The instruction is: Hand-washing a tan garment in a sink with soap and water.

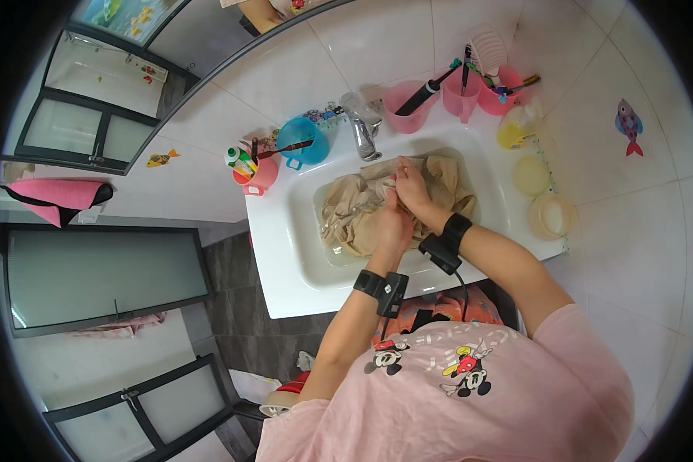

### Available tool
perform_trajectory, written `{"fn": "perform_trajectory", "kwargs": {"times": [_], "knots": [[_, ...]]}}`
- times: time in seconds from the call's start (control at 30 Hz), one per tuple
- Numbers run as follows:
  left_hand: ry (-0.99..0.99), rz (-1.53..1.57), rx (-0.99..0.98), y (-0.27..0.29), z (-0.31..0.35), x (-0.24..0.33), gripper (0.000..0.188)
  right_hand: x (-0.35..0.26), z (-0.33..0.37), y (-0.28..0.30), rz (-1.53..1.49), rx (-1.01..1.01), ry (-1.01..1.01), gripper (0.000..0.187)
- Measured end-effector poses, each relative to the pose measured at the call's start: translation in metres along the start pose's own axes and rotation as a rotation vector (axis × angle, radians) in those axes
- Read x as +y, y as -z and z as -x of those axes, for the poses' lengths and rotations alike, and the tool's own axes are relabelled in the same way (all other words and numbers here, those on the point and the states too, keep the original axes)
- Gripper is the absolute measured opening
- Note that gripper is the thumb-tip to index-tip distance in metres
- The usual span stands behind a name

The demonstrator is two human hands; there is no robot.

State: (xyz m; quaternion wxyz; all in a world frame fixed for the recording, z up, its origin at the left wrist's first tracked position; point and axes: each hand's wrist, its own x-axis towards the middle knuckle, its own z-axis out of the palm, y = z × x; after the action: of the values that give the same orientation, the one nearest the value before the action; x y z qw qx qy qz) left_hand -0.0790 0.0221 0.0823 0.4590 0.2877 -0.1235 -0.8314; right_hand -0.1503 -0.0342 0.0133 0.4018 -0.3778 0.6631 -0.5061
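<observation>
A wet beige cloth [346, 219] lies bunched in water in the white sink [304, 258]; its folds hide what kind of piece it is. My left hand [393, 223] is closed on a fold near the middle of the cloth. Right beside it, my right hand [412, 187] grips the cloth a little farther back, below the faucet. The two hands nearly touch, and some of the fingers are hidden by the hands themselves. Each wrist wears a black strap with a small box. The chrome faucet [359, 127] stands at the sink's back edge.
Behind the sink stand a blue cup [303, 140], a red cup [263, 179] and pink cups [408, 108] with brushes. A yellow bottle [513, 132] and round tubs [550, 215] line the right rim. A mirror edge [231, 65] curves above; grey doors are at left.
</observation>
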Motion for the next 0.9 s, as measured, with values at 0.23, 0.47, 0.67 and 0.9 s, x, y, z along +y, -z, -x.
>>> {"fn": "perform_trajectory", "kwargs": {"times": [0.23,0.47,0.67,0.9], "knots": [[-0.238,-0.524,0.092,0.018,0.009,0.040,0.043,-0.049,0.079,-0.021,0.194,0.022,0.551,0.035],[-0.081,-0.148,0.071,0.026,0.013,0.030,0.048,-0.072,0.078,-0.003,0.164,-0.175,0.217,0.034],[-0.026,-0.055,0.056,0.015,0.010,0.035,0.044,-0.079,0.083,0.011,-0.197,-0.303,0.163,0.023],[0.014,0.061,0.171,-0.001,0.012,0.022,0.041,-0.057,0.065,0.002,0.050,-0.143,0.193,0.028]]}}
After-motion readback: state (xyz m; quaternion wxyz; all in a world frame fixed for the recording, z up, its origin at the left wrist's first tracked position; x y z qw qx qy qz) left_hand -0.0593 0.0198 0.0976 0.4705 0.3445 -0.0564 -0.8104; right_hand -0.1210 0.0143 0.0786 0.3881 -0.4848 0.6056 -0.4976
